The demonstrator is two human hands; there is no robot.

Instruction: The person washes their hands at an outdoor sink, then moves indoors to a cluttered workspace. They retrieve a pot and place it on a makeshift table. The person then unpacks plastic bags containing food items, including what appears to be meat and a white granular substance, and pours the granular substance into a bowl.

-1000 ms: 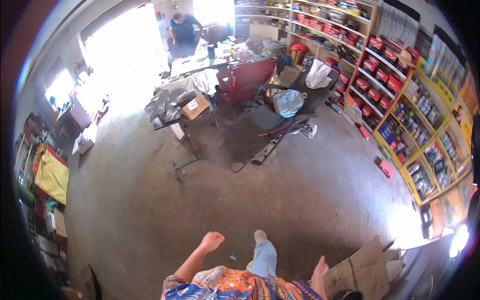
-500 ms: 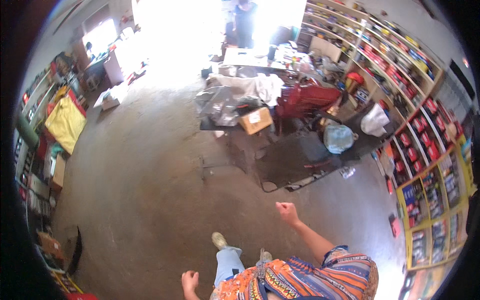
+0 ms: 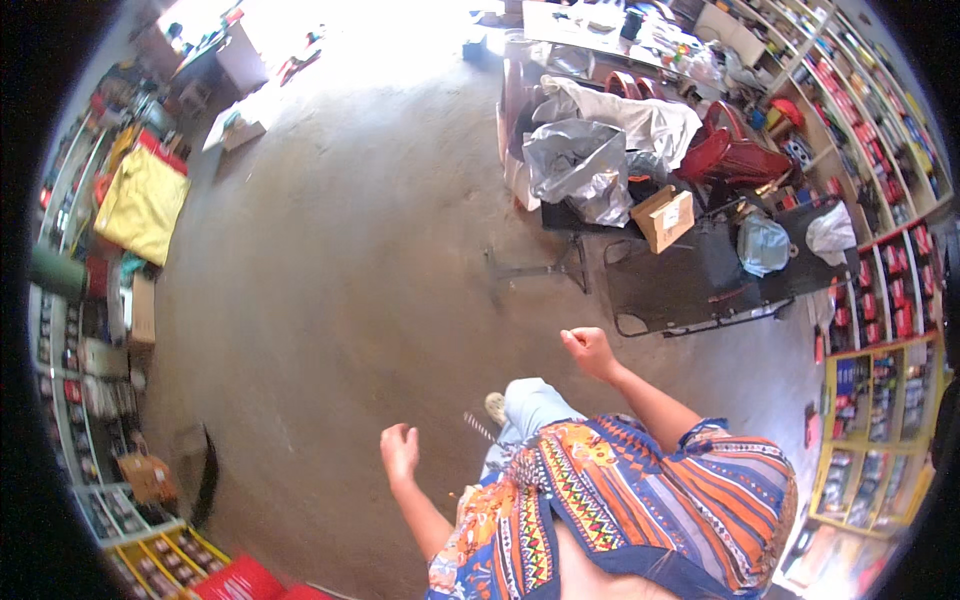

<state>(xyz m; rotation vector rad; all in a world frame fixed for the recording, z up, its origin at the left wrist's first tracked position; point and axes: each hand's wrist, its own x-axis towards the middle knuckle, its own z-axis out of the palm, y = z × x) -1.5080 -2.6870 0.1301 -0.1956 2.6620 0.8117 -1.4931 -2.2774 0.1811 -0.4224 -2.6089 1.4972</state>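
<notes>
My left hand (image 3: 400, 450) is raised over the bare concrete floor, its fingers loosely curled and nothing visible in them. Farther forward, my right hand (image 3: 590, 352) forms a loose fist, with no object showing. Neither hand touches anything. Nearest to the right one is a black folding cot (image 3: 670, 290) with a metal frame. On the cot lie a light blue bag (image 3: 764, 246) and a white cloth bag (image 3: 831, 235). An open cardboard box (image 3: 664, 218) and a grey plastic bag (image 3: 575, 170) sit at its far left end.
Stocked shelves (image 3: 880, 230) line the right side, and more shelving (image 3: 65, 350) runs along the left. A yellow cloth (image 3: 145, 205) hangs there. Red chairs (image 3: 735, 155) and a cluttered table (image 3: 570, 25) stand beyond the cot. A red object (image 3: 240, 580) is close by at lower left.
My view has tilted down and turned left, so the cot now appears farther right. My left hand has come up and forward; one foot has passed out of sight.
</notes>
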